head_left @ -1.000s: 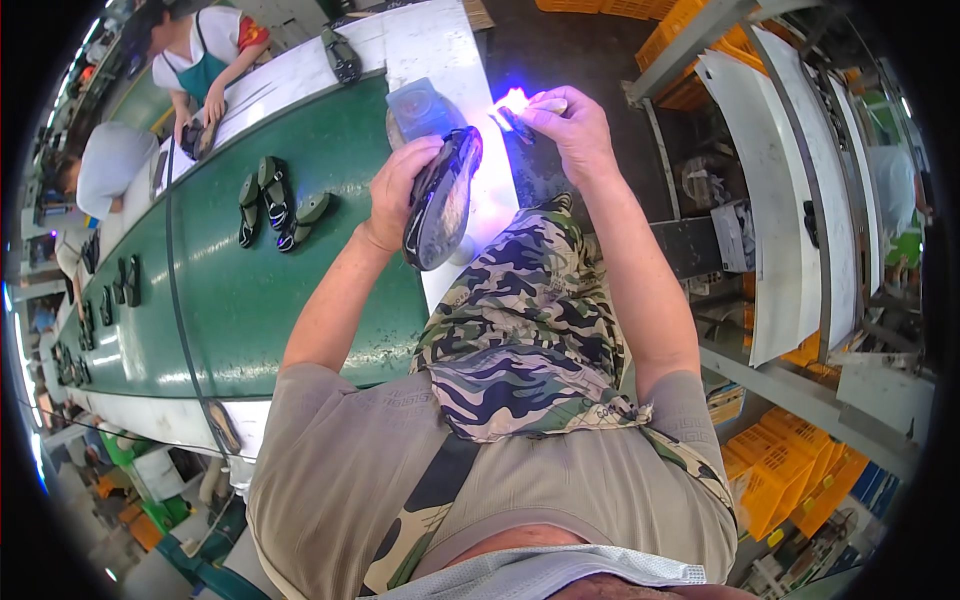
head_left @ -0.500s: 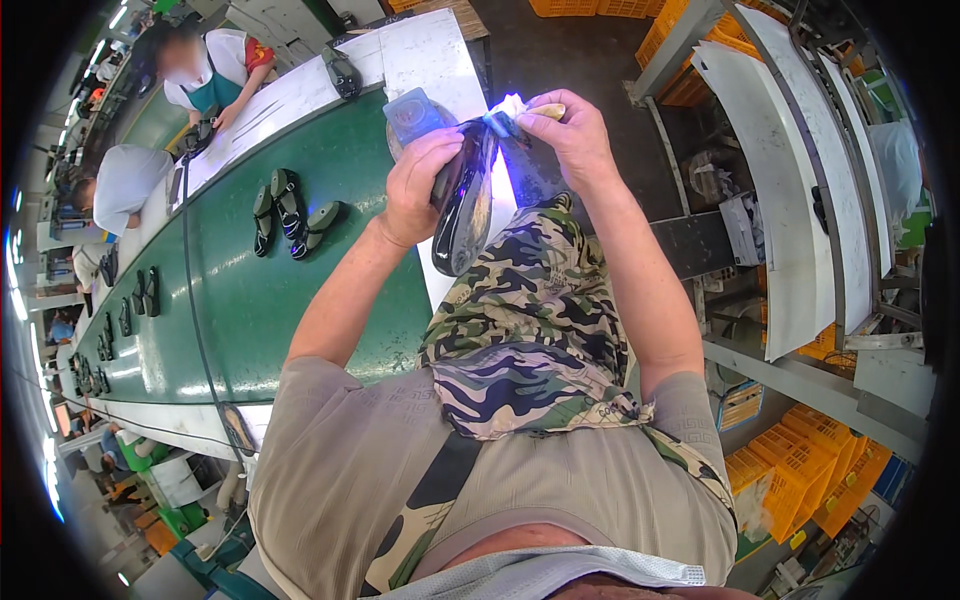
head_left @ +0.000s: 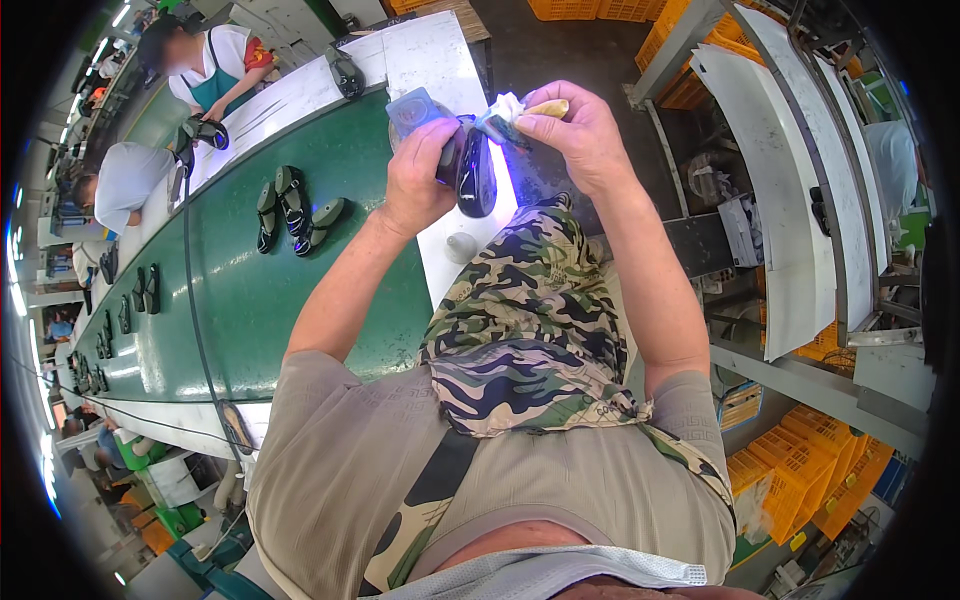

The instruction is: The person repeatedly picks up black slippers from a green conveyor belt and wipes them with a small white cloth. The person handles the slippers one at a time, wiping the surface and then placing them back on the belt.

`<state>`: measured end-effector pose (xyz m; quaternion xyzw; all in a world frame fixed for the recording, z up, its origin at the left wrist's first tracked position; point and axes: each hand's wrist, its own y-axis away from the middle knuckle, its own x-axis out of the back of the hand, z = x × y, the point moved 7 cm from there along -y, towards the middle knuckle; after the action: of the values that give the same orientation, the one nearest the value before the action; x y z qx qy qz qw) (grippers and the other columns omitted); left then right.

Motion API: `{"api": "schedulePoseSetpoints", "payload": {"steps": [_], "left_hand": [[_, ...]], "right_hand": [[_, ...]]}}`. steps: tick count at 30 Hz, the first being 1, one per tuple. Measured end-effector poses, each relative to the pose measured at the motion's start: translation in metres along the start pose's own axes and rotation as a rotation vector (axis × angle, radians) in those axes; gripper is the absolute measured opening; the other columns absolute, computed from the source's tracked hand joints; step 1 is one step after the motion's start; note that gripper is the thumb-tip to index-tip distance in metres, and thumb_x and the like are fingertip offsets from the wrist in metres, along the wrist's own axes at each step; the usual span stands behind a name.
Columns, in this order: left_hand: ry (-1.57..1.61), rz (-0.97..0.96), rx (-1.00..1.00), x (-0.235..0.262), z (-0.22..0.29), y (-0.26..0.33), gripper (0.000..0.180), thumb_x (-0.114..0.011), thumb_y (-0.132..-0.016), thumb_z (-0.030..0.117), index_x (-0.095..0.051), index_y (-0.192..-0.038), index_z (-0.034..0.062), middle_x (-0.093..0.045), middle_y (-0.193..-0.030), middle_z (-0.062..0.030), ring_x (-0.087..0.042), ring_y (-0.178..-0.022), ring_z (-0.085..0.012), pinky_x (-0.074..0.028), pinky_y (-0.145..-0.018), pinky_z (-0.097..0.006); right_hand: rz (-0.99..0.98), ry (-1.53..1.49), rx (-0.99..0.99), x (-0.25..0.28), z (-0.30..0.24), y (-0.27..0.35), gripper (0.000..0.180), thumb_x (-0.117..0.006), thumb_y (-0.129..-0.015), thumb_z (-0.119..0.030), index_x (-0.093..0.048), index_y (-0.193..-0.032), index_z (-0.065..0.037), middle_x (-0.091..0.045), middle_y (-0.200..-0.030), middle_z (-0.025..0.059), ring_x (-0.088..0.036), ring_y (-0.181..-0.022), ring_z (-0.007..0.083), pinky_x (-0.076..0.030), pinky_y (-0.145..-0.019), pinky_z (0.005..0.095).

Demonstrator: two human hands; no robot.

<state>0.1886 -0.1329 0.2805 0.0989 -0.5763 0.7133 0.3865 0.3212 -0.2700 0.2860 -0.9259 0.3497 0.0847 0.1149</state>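
Observation:
My left hand (head_left: 418,182) is closed around a glossy black shoe (head_left: 477,186), held up over the white table edge. At the shoe's upper end my right hand (head_left: 588,140) pinches a crumpled white cloth (head_left: 503,108) with a bluish lower part. A short yellowish piece (head_left: 551,108) sticks out between the same fingers; its kind is unclear. Right behind my left hand stands a translucent blue box-like object (head_left: 413,110). A small whitish cone-topped item (head_left: 460,247) rests on the table below the shoe.
A green conveyor belt (head_left: 350,290) on my left carries several dark sandals (head_left: 290,205). Another sandal (head_left: 346,74) lies on the white ledge. Across the belt a co-worker (head_left: 215,70) handles shoes. A metal rack (head_left: 770,200) and orange crates (head_left: 790,460) stand on my right.
The shoe has tilted and turned, so its underside no longer faces me and the whitish cone-topped item shows. My right hand has shifted slightly right. The co-worker has lifted a shoe.

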Motion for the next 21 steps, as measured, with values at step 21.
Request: {"api": "schedulePoseSetpoints", "payload": {"steps": [21], "left_hand": [[0.553, -0.795, 0.551, -0.03, -0.035, 0.019, 0.059, -0.085, -0.056, 0.02, -0.063, -0.106, -0.0016, -0.069, -0.09, -0.0113, -0.065, -0.082, -0.0192, -0.051, -0.077, -0.032]], "right_hand": [[0.114, 0.147, 0.241, 0.02, -0.011, -0.024, 0.016, -0.075, -0.078, -0.006, -0.064, -0.087, 0.0, -0.066, -0.09, 0.0057, -0.061, -0.08, 0.0103, -0.051, -0.071, 0.0232]]}}
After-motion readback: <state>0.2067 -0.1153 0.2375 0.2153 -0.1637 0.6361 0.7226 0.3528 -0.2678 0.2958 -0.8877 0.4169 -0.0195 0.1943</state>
